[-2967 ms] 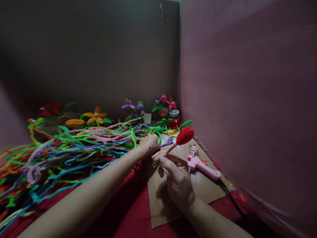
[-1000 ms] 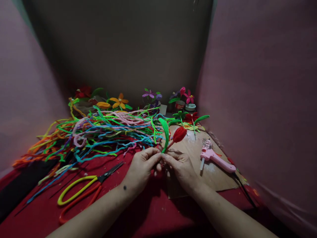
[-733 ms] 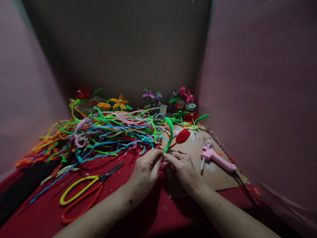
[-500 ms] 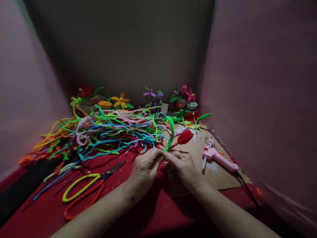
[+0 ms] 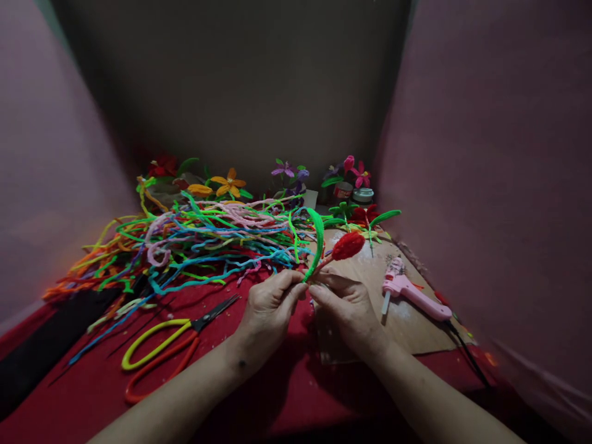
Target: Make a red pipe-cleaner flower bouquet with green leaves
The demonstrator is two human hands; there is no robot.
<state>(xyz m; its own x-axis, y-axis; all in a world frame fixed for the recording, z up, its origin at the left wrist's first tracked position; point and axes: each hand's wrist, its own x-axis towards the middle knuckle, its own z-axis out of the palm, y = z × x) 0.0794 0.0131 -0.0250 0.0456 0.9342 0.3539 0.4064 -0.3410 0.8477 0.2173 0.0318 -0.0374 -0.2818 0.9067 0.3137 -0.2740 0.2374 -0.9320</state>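
Note:
My left hand [image 5: 272, 308] pinches the base of a curved green pipe-cleaner leaf [image 5: 317, 237] between thumb and fingers. Close beside it, my right hand [image 5: 345, 302] is closed on the stem of a red pipe-cleaner flower bud [image 5: 348, 246], which tilts up to the right. Leaf and stem meet where the fingertips of both hands come together; the exact join is hidden by the fingers. Both hands are held above the red cloth, at the near left edge of a cardboard sheet.
Scissors [image 5: 203, 322] with yellow and red handles lie left. A tangled heap of pipe cleaners [image 5: 222, 234] spreads behind them. On the cardboard [image 5: 370, 339] rests a pink glue gun [image 5: 411, 295] with a black cord. Finished flowers [image 5: 229, 183] and a lidded jar [image 5: 363, 196] stand at the back.
The hands have drawn slightly apart at the fingertips, and the red bud has turned a little to point further right. The whole view has shifted slightly.

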